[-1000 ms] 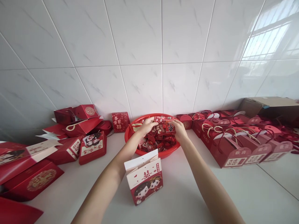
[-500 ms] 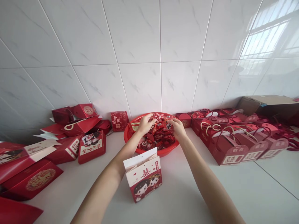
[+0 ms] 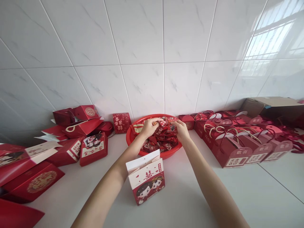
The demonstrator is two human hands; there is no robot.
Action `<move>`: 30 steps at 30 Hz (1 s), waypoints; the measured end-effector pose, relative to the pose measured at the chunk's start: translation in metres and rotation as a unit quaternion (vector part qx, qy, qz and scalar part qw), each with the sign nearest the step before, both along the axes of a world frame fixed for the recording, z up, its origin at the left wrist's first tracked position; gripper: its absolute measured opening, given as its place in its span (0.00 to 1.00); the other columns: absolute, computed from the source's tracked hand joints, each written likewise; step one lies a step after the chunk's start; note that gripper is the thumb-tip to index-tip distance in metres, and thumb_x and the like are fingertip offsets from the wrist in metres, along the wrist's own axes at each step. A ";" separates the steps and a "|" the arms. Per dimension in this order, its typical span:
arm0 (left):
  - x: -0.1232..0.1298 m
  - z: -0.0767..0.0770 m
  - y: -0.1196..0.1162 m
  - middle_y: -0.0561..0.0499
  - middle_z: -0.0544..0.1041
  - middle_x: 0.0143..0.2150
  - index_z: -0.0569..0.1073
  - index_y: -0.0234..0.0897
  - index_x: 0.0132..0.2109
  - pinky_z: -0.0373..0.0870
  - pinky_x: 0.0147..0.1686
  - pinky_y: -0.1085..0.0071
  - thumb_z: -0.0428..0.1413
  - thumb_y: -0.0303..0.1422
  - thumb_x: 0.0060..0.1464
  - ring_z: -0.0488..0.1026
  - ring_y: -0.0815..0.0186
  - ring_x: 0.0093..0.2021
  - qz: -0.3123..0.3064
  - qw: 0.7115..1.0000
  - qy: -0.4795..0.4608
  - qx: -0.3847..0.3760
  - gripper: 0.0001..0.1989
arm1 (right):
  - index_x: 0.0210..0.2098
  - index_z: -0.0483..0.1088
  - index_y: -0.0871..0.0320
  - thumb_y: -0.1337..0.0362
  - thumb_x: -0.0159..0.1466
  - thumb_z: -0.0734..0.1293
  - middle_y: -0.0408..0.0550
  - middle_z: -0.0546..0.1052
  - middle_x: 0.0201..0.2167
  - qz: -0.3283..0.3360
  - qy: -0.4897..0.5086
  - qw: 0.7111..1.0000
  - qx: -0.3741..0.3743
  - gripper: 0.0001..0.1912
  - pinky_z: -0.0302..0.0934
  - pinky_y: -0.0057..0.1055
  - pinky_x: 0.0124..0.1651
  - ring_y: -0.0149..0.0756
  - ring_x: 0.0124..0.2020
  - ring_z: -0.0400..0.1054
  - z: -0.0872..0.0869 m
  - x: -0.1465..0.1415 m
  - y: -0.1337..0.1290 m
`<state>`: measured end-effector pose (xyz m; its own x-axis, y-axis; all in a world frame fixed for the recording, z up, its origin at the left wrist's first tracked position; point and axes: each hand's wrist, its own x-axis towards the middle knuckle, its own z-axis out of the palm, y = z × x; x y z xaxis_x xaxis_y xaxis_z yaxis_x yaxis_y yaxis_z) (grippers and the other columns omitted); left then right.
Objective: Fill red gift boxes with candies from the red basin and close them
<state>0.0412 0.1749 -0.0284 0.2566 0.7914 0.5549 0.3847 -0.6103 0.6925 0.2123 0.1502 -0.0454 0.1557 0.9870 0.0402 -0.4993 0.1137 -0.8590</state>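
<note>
Both my hands are over a red plastic basket (image 3: pixel 169 154) filled with red-wrapped candies (image 3: pixel 163 138). My left hand (image 3: pixel 150 127) has its fingers closed at a small red-and-white packet (image 3: pixel 163 124). Just to its right, my right hand (image 3: pixel 182 130) pinches a red packet with a dark character (image 3: pixel 172 126). Between my forearms, in front of the basket, a white and red paper box (image 3: pixel 148 182) stands with its top open and two cartoon figures on its face. Its inside cannot be seen.
Red boxes (image 3: pixel 93 151) lie piled on the left. Rows of red handled boxes (image 3: pixel 234 155) stand at the right, before a cardboard box (image 3: pixel 275 103). A flat red box (image 3: pixel 121 123) leans on the tiled wall behind the white table (image 3: pixel 190 202).
My left hand has shifted slightly right, bringing its packet closer to the one in my right hand. My right hand has barely moved. The paper box stays in place.
</note>
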 end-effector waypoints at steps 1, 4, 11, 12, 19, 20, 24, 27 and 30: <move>0.000 0.000 0.000 0.51 0.85 0.44 0.83 0.41 0.39 0.74 0.55 0.61 0.52 0.23 0.50 0.80 0.58 0.49 -0.005 1.000 -0.008 -0.005 0.17 | 0.24 0.72 0.56 0.64 0.44 0.75 0.40 0.77 0.22 -0.001 0.000 1.000 -0.003 0.10 0.66 0.30 0.28 0.35 0.25 0.71 0.000 0.000 0.000; 0.001 0.001 -0.002 0.50 0.85 0.41 0.84 0.41 0.39 0.75 0.53 0.60 0.53 0.27 0.49 0.80 0.57 0.48 -0.022 0.999 -0.041 -0.020 0.16 | 0.24 0.72 0.56 0.64 0.44 0.75 0.39 0.76 0.22 0.002 -0.007 1.000 -0.006 0.10 0.66 0.30 0.28 0.34 0.25 0.70 0.000 0.001 0.000; 0.003 0.007 -0.005 0.47 0.84 0.47 0.83 0.38 0.44 0.75 0.48 0.62 0.61 0.37 0.46 0.80 0.55 0.46 -0.044 0.987 -0.120 -0.098 0.17 | 0.27 0.74 0.56 0.62 0.42 0.76 0.40 0.78 0.24 0.021 -0.018 0.999 0.025 0.14 0.65 0.29 0.27 0.34 0.26 0.71 -0.004 0.002 0.002; 0.003 0.007 -0.006 0.46 0.84 0.48 0.83 0.37 0.45 0.75 0.48 0.62 0.63 0.39 0.45 0.79 0.54 0.47 -0.044 0.985 -0.130 -0.105 0.20 | 0.27 0.74 0.56 0.62 0.42 0.76 0.40 0.77 0.23 0.019 -0.017 0.999 0.026 0.13 0.65 0.29 0.27 0.34 0.26 0.71 -0.004 0.002 0.002; 0.001 0.007 -0.004 0.46 0.85 0.42 0.84 0.38 0.36 0.74 0.46 0.60 0.66 0.48 0.46 0.79 0.54 0.42 -0.039 0.991 -0.082 -0.099 0.18 | 0.29 0.77 0.57 0.61 0.45 0.77 0.44 0.81 0.27 0.040 -0.030 0.999 0.023 0.12 0.69 0.32 0.32 0.38 0.30 0.75 0.003 0.000 -0.005; 0.001 0.007 -0.003 0.46 0.85 0.42 0.84 0.39 0.36 0.73 0.48 0.59 0.66 0.48 0.45 0.79 0.54 0.43 -0.040 0.990 -0.087 -0.099 0.18 | 0.29 0.77 0.57 0.61 0.45 0.77 0.44 0.81 0.28 0.040 -0.028 0.999 0.023 0.12 0.70 0.33 0.33 0.39 0.30 0.75 0.004 0.000 -0.006; 0.000 0.007 -0.002 0.45 0.85 0.42 0.85 0.39 0.37 0.72 0.52 0.57 0.68 0.49 0.43 0.79 0.52 0.46 -0.074 0.983 -0.114 -0.122 0.19 | 0.29 0.77 0.56 0.62 0.46 0.78 0.44 0.81 0.29 0.037 -0.009 0.999 0.031 0.11 0.72 0.33 0.35 0.39 0.32 0.76 0.005 0.001 -0.007; 0.000 0.006 0.000 0.45 0.85 0.40 0.85 0.39 0.36 0.72 0.52 0.56 0.69 0.48 0.43 0.80 0.52 0.45 -0.099 0.974 -0.135 -0.154 0.18 | 0.29 0.77 0.56 0.64 0.47 0.77 0.44 0.82 0.28 0.047 0.024 0.998 0.021 0.10 0.72 0.33 0.34 0.39 0.32 0.77 0.006 0.003 -0.006; -0.001 0.005 0.001 0.46 0.85 0.40 0.85 0.39 0.37 0.72 0.51 0.58 0.68 0.47 0.44 0.80 0.54 0.44 -0.104 0.969 -0.142 -0.175 0.18 | 0.28 0.76 0.55 0.67 0.47 0.76 0.42 0.81 0.28 0.048 0.045 0.998 0.004 0.08 0.72 0.30 0.30 0.38 0.31 0.76 0.009 0.005 -0.007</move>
<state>0.0405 0.1763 -0.0230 0.3074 0.8913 0.3332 0.0410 -0.3623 0.9312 0.2172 0.1435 -0.0361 0.0637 0.9972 0.0392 -0.5827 0.0691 -0.8098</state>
